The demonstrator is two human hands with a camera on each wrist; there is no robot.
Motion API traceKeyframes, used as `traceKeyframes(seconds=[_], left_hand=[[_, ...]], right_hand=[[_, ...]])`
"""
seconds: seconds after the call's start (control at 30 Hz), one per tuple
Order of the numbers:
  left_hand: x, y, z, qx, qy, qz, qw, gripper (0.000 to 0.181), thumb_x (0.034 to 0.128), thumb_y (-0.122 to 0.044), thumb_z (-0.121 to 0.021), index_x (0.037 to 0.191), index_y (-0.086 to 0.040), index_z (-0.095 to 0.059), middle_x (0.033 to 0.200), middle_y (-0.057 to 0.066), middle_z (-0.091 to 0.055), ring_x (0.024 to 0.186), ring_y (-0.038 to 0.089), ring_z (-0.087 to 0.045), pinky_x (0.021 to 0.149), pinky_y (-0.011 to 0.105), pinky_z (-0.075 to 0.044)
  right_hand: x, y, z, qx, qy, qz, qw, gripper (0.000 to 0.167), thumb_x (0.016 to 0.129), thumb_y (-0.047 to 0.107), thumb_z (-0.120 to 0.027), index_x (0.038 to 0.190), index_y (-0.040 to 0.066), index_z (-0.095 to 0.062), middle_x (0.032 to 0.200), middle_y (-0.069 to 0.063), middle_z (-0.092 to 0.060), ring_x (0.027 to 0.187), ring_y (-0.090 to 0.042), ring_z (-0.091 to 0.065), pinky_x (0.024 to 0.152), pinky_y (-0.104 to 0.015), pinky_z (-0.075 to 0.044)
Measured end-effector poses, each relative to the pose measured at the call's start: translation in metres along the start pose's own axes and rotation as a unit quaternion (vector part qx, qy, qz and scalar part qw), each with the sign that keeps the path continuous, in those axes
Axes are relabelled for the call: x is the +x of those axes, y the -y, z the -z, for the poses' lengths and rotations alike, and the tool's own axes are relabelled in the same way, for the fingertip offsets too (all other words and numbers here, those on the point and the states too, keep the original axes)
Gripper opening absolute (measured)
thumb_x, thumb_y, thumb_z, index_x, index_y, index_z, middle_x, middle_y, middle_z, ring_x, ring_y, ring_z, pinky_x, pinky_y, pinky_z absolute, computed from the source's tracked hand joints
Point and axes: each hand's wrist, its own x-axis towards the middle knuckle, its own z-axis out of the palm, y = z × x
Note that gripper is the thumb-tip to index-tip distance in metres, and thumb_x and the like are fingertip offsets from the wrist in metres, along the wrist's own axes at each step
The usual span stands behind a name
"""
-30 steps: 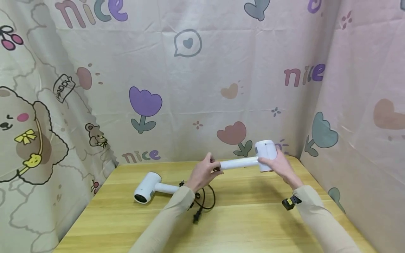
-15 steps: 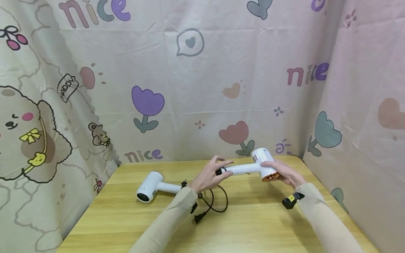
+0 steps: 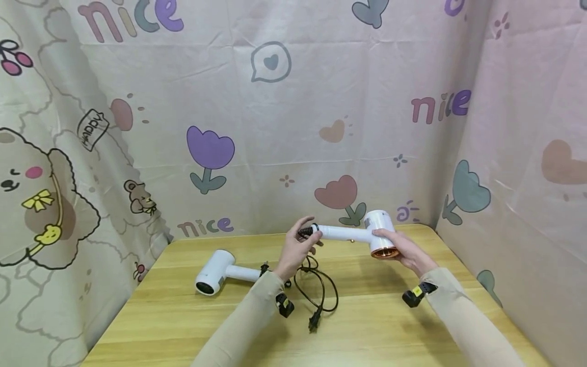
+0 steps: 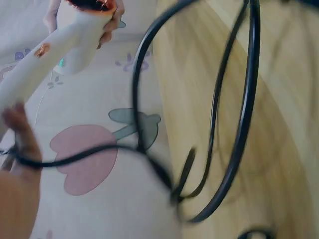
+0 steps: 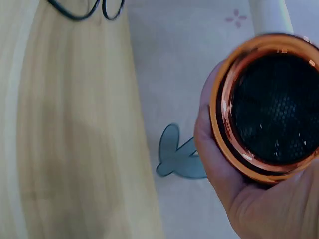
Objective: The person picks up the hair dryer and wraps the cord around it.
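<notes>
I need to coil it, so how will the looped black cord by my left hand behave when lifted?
Probably floppy: the black cord bends in loops. Its bulkier plug may swing. The thicker ribbed sleeve might flex less.

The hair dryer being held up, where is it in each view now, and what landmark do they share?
Head: held hair dryer, right of centre, between left hand and right hand.
Left wrist: upper left, its handle slanting down to the left edge.
Right wrist: right side, copper-rimmed end facing the camera.
Shared landmark: wooden table, along the bottom, at right and at left respectively.
</notes>
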Motion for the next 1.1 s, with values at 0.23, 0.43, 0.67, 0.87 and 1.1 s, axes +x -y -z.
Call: traceKeyframes(seconds=[0.23,0.43,0.67,0.87,1.1], left_hand=[[0.001,0.01,0.005,-0.059,-0.033,0.048,0.9966,0.042,0.0908,-0.026,-0.071,0.126,-0.006,-0.063,0.093,0.005,-0.071,0.065,0.008,-0.057,0.056,0.019,-0.044],[0.001,0.011,0.008,-0.115,0.031,0.095,0.9883,0.034,0.0983,-0.036,-0.059,0.119,-0.009,-0.062,0.09,0.0,-0.073,0.06,0.01,-0.037,0.055,0.022,-0.029],[0.001,0.01,0.007,-0.061,0.011,0.108,0.9922,0.028,0.0951,-0.04,-0.063,0.098,-0.013,-0.061,0.071,-0.001,-0.059,0.054,0.01,-0.03,0.053,0.022,-0.028],[-0.001,0.01,0.01,-0.084,0.02,0.11,0.9902,0.026,0.0976,-0.037,-0.06,0.094,-0.011,-0.057,0.066,0.0,-0.046,0.057,0.012,-0.031,0.056,0.025,-0.028],[-0.001,0.006,0.005,-0.016,0.031,0.075,0.9966,0.039,0.1,-0.044,-0.052,0.1,-0.006,-0.061,0.062,-0.002,-0.041,0.053,0.009,-0.03,0.051,0.023,-0.026]], right_hand=[[-0.005,0.012,-0.008,-0.062,-0.065,0.073,0.9933,0.07,0.091,0.032,-0.068,0.14,-0.006,-0.033,0.098,-0.002,-0.063,0.079,-0.01,-0.066,0.072,-0.027,-0.057],[-0.006,0.018,-0.015,-0.086,-0.084,0.105,0.9871,0.078,0.09,0.035,-0.069,0.144,-0.004,-0.029,0.119,-0.017,-0.056,0.084,-0.01,-0.065,0.076,-0.028,-0.056],[-0.006,0.016,-0.017,-0.089,-0.094,0.105,0.9861,0.076,0.09,0.032,-0.07,0.143,-0.005,-0.029,0.121,-0.02,-0.054,0.083,-0.012,-0.064,0.075,-0.028,-0.057],[-0.007,0.019,-0.016,-0.088,-0.066,0.08,0.9907,0.079,0.088,0.035,-0.072,0.143,-0.002,-0.029,0.117,-0.015,-0.056,0.087,-0.015,-0.065,0.081,-0.037,-0.057],[-0.006,0.022,-0.022,-0.037,-0.128,0.078,0.988,0.083,0.088,0.043,-0.071,0.145,0.0,-0.027,0.114,-0.007,-0.054,0.083,-0.01,-0.063,0.074,-0.028,-0.057]])
